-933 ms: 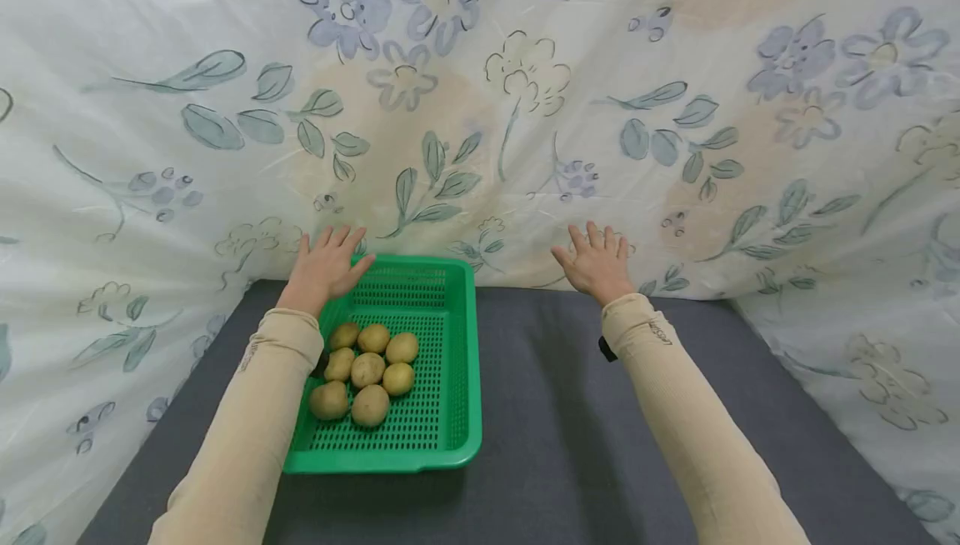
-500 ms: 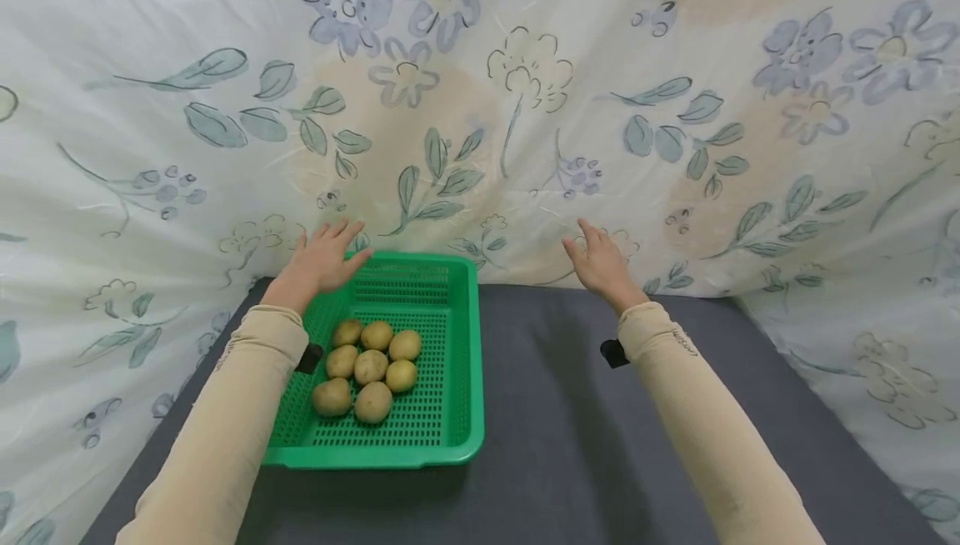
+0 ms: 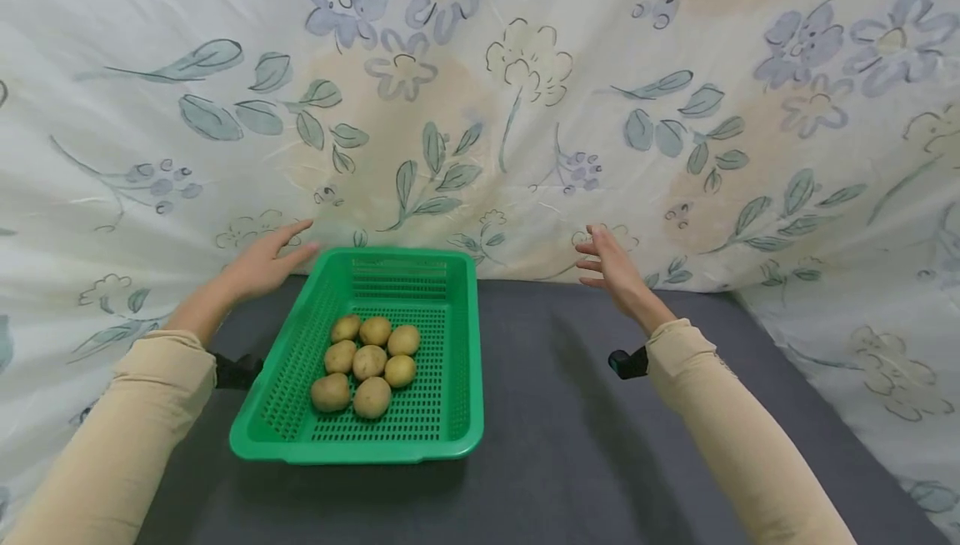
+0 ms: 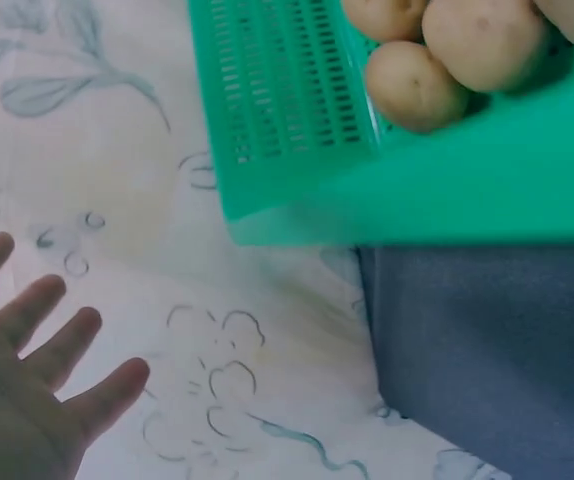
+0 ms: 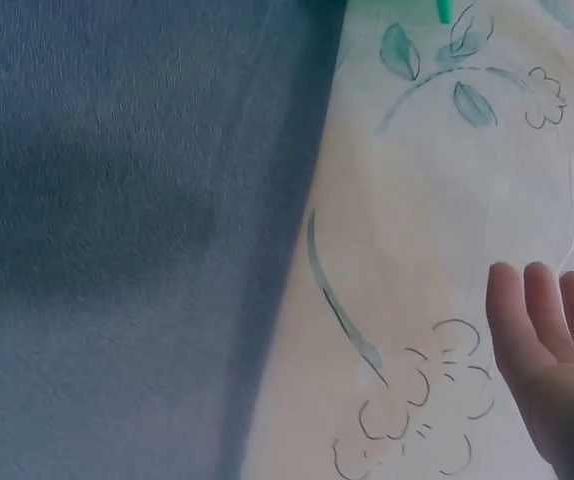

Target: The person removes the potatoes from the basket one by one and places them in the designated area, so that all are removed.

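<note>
In the head view a green plastic basket (image 3: pixel 457 437) with slotted sides stands left of the middle, holding several potatoes (image 3: pixel 369 362) grouped toward its left side. My left hand (image 3: pixel 262 263) is raised beyond the basket's far left corner, fingers extended, holding nothing. In the left wrist view its spread fingers (image 4: pixel 62 345) show, apart from the basket. My right hand (image 3: pixel 615 270) hovers above the table's far edge, well right of the basket. Its palm faces inward, and nothing is in it. The right wrist view shows its fingers (image 5: pixel 537 310) lightly bent beside the curtain.
A dark grey table (image 3: pixel 540 462) lies under the basket. White cloth with a flower print (image 3: pixel 525 137) hangs behind the table and along both sides. Dark wrist-camera mounts (image 3: pixel 628 363) stick out below the wrists.
My left hand has moved left, off the basket, uncovering its left side. The right hand has shifted slightly right and turned its palm inward. The basket and potatoes stay in place.
</note>
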The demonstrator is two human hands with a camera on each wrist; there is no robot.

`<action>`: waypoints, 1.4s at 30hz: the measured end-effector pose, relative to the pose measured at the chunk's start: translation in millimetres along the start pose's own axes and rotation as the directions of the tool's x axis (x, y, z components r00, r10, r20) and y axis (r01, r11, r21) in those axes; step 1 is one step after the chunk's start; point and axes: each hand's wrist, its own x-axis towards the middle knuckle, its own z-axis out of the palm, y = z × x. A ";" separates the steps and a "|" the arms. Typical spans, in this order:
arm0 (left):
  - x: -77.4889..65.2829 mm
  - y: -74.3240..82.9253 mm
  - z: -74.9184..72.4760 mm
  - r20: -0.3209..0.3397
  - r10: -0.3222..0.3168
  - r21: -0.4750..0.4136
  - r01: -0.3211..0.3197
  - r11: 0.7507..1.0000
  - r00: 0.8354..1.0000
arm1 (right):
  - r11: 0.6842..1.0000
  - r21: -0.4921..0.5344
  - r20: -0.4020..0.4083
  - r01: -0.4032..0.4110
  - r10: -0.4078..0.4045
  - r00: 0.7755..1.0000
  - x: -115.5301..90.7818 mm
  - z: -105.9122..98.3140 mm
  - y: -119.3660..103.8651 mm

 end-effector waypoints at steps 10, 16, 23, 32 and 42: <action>-40.6 -27.6 13.5 -0.032 0.002 -0.093 -0.005 0.996 0.999 | 0.959 0.276 0.060 -0.065 0.050 0.997 -16.4 1.2 14.0; -67.4 -52.7 34.4 -0.067 0.003 -0.208 -0.017 0.978 0.998 | 0.933 0.348 0.095 -0.094 0.065 0.993 -21.9 7.4 22.3; -86.4 -62.8 51.8 -0.059 -0.009 -0.329 -0.010 0.944 0.998 | 0.927 0.360 0.135 -0.108 0.063 0.989 -31.6 13.3 34.3; -100.1 -63.8 73.3 0.004 -0.039 -0.428 0.037 0.903 0.999 | 0.900 0.415 0.183 -0.135 0.063 0.981 -39.3 18.8 43.5; -102.9 -64.0 88.2 -0.029 -0.033 -0.472 0.015 0.881 0.999 | 0.881 0.442 0.234 -0.168 0.068 0.970 -47.1 32.2 46.7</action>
